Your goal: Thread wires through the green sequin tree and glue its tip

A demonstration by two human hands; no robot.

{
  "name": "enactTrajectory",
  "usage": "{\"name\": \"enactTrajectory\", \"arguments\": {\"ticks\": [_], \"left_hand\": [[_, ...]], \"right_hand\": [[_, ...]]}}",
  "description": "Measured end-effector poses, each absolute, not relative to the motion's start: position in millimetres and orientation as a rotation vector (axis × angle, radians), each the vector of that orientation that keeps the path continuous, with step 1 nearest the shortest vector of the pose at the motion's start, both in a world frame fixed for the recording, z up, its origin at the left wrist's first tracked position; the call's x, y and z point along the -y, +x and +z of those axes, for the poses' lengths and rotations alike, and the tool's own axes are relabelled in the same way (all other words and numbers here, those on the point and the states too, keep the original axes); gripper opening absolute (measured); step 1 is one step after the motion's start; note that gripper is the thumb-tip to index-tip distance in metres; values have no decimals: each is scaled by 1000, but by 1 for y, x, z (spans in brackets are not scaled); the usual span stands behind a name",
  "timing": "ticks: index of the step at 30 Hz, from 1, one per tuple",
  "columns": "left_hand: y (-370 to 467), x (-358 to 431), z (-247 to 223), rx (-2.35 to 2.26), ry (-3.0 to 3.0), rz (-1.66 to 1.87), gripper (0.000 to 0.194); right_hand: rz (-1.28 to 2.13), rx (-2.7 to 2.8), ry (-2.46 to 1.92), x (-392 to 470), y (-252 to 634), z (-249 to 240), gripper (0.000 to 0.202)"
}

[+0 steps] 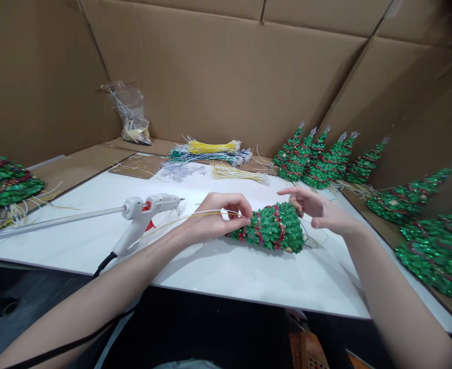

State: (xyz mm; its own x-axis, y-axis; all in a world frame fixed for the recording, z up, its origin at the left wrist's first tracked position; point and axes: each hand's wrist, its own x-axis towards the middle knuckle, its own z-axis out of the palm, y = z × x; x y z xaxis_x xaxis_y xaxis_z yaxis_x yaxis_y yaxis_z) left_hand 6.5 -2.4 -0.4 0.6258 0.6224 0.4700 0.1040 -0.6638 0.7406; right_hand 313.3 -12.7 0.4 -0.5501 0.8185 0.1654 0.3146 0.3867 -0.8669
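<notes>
A small green tree (270,230) with red garland lies on its side on the white table (226,271), its base toward the right. My left hand (226,215) is closed at the tree's narrow end, thumb and index finger pinching thin yellow and white wires (179,218) that trail left over the wrist. Near the tree's base is my right hand (314,207), its index finger stretched out to the left and its fingers apart, with nothing in it. Thin dark wires come out by the base. The tree's tip is hidden behind my left hand.
A glue gun (139,220) with a long glue stick lies at the left. Wire bundles (214,147) and a plastic bag (133,115) are at the back. More trees stand or lean at the right (321,164), another at the far left (6,182). Cardboard walls surround the table.
</notes>
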Motion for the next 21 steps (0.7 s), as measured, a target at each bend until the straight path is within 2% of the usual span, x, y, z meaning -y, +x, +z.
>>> {"name": "enactTrajectory", "arguments": {"ticks": [3, 6, 13, 21], "left_hand": [[7, 1, -3, -542, 2180, 983, 7], [7, 0, -6, -515, 2215, 993, 11], [8, 4, -8, -449, 2329, 1044, 15], [9, 7, -8, -316, 2470, 1133, 19]], "right_hand": [[1097, 1934, -932, 12, 316, -2, 52], [1114, 1915, -883, 13, 317, -3, 38], [1154, 1836, -877, 14, 318, 0, 31], [1410, 2010, -865, 15, 332, -3, 46]]}}
